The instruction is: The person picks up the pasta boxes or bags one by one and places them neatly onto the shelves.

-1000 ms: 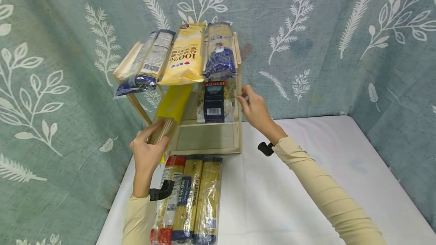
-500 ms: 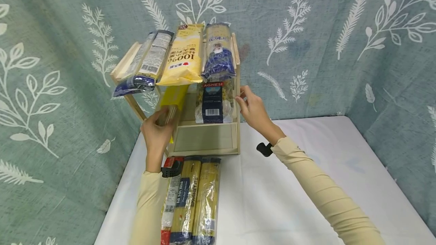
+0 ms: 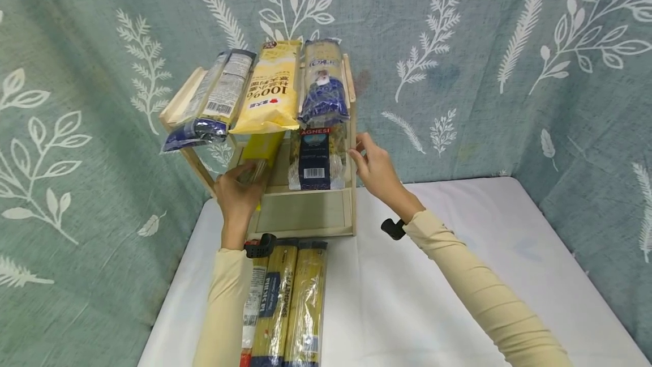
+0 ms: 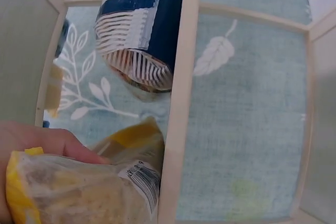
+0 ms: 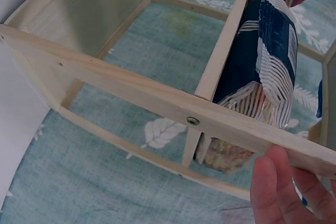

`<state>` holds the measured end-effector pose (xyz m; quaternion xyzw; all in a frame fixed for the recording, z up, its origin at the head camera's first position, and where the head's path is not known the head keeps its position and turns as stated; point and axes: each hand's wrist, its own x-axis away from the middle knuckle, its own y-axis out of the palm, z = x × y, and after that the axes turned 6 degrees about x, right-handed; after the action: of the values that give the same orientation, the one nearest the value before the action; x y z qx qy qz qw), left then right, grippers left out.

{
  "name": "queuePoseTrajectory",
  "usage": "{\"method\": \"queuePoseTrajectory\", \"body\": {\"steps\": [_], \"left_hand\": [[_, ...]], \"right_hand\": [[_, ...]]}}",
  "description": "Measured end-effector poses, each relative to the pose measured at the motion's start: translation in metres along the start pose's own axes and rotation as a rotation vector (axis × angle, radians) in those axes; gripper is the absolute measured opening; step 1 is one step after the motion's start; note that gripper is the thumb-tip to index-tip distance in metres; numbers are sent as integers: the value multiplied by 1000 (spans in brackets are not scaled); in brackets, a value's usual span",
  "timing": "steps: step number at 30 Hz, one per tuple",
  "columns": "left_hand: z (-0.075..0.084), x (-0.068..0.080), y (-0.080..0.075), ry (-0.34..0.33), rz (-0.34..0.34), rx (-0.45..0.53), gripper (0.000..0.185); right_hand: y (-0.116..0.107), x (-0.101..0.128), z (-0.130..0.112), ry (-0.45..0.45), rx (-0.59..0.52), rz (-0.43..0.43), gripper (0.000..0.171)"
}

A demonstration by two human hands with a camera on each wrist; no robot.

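Behind the wooden rack (image 3: pixel 351 186), only the left-wrist view shows the yellow packet's barcode (image 4: pixel 140 178)

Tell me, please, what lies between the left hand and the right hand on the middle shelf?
In the head view, the dark blue Agnesi pasta bag stands between the left hand and the right hand.

The 3 spaghetti packs (image 3: pixel 280 304) run off the bottom edge; the left sleeve (image 3: pixel 224 310) covers one.
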<state>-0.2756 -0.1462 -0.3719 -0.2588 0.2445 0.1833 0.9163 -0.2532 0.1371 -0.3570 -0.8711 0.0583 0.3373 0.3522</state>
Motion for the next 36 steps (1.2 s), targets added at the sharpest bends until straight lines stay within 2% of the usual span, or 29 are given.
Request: {"method": "queuePoseTrajectory", "body": {"steps": [3, 5, 9, 12, 15, 17, 26, 33, 36], "left_hand": [[1, 0, 3, -51, -19, -26, 27], [1, 0, 5, -57, -32, -41, 29], [-3, 4, 0, -7, -85, -53, 33], [-7, 8, -6, 14, -150, -67, 41], [-10, 14, -11, 0, -215, -79, 50], [-11, 17, -13, 1, -230, -89, 52], [-11, 26, -17, 23, -190, -81, 49], [-22, 33, -31, 67, -119, 50, 46], [-26, 37, -39, 67, -119, 96, 46]], "right_hand": [[-1, 0, 0, -2, 4, -6, 23], [-1, 0, 0, -6, 3, -10, 23], [0, -1, 0, -15, -9, -5, 23], [0, -1, 0, -17, -7, 7, 21], [0, -1, 0, -19, 5, 12, 21], [1, -1, 1, -17, 6, 10, 21], [4, 0, 0, -10, 4, 8, 21], [3, -1, -1, -7, -7, 15, 20], [2, -1, -1, 1, -7, 11, 20]]}}
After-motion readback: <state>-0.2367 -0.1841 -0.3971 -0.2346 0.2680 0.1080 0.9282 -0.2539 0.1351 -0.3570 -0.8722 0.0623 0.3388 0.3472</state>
